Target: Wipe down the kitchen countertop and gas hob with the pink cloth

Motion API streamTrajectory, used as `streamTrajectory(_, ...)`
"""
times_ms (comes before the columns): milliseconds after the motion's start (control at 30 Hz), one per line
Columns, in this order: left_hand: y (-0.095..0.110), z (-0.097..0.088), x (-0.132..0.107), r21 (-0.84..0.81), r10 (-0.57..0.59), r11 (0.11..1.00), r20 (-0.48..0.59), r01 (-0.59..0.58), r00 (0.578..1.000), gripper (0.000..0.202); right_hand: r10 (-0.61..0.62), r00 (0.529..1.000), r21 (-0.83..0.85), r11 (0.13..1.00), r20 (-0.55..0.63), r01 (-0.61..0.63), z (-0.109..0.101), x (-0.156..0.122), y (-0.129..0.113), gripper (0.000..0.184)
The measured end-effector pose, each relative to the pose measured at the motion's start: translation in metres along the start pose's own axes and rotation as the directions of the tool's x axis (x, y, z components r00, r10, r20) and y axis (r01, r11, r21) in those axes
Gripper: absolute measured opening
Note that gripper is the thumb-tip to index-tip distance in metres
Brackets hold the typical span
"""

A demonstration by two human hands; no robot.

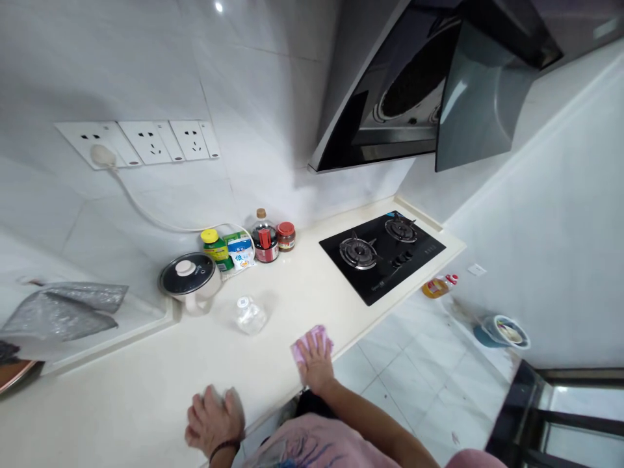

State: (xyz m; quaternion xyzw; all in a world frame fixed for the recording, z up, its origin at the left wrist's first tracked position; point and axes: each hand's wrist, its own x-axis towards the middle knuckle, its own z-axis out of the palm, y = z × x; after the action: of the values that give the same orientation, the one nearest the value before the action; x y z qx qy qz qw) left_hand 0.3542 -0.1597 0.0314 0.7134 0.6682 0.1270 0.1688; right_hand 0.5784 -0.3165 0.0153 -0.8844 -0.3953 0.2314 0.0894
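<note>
A pink cloth (299, 351) lies on the cream countertop (287, 292) near its front edge. My right hand (318, 367) is on top of the cloth, pressing it down with the fingers over it. To the left, my left hand (215, 421) rests on the counter by the front edge, fingers apart and holding nothing; a dark bracelet circles its wrist. Beyond the hands stands a clear plastic jar or bag-like container (250, 316), its exact kind unclear.
At the back are an electric pot (195, 286), a yellow-capped container (217, 249), a white-and-blue packet (240, 252), a dark sauce bottle (266, 244) and a red-lidded jar (286, 236). Rightward is a gas hob (380, 257) under a range hood (390, 97). An oil bottle (436, 287) and bucket (487, 333) stand low.
</note>
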Motion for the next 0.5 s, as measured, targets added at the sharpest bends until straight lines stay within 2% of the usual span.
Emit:
streamTrajectory(100,0.0,-0.001,-0.001,0.008,0.012,1.0,0.001,-0.012,1.0,0.067,-0.26,0.963,0.079,0.964,0.074,0.254,0.008,-0.014,-0.028,0.067)
streamTrajectory(167,0.0,-0.002,-0.001,0.015,0.021,1.0,0.002,-0.021,1.0,0.066,-0.344,0.935,0.089,0.938,0.092,0.336,0.005,-0.019,-0.026,0.065)
streamTrajectory(200,0.0,-0.002,-0.001,0.018,0.025,1.0,0.0,-0.025,1.0,0.066,-0.343,0.935,0.077,0.938,0.088,0.337,0.001,-0.021,-0.02,0.064)
streamTrajectory(267,-0.001,-0.002,-0.001,0.019,0.03,0.999,-0.005,-0.03,1.0,0.065,-0.28,0.958,0.03,0.96,0.056,0.279,-0.005,-0.021,0.001,0.062)
streamTrajectory(367,-0.006,0.001,0.0,0.019,0.038,0.999,0.003,-0.038,0.999,0.063,-0.135,0.99,-0.058,0.989,-0.039,0.133,-0.012,-0.017,0.046,0.057)
streamTrajectory(500,-0.012,0.006,0.003,0.022,0.028,0.999,0.011,-0.028,1.0,0.066,-0.011,0.983,-0.156,0.988,-0.183,-0.018,-0.019,-0.006,0.116,0.054)
